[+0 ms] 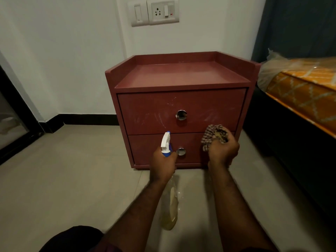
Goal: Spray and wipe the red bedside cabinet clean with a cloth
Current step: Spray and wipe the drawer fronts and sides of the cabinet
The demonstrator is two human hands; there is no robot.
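So, both bare forearms come up from the bottom of the frame toward the lower middle. The left hand (163, 163) has its fingers wrapped round the neck of the spray bottle (165, 141). The white-and-blue nozzle sticks up in front of the lower drawer (145, 148), and the clear body with yellowish liquid hangs down under the wrist. The right hand (224, 152) is just to the right, fingers curled tight on a bunched checked cloth (213, 132) at the right end of the drawer fronts. Can't tell if the cloth actually touches the wood.

The red bedside cabinet (181, 79) sits mid-frame on a pale tiled floor (72, 170), backed against a white wall (63, 51), with a raised lip round three sides of its top. Pale smears show on the upper drawer (145, 110). Black skirting (91, 120) runs along the foot of the wall. A bed with an orange patterned mattress (305, 88) and a dark curtain (300, 24) fill the right side.

Counts: two drawers, two round metal knobs — upper (181, 115) and lower (181, 151) — one bottle, one cloth, and two wall plates (154, 12) side by side at top centre.
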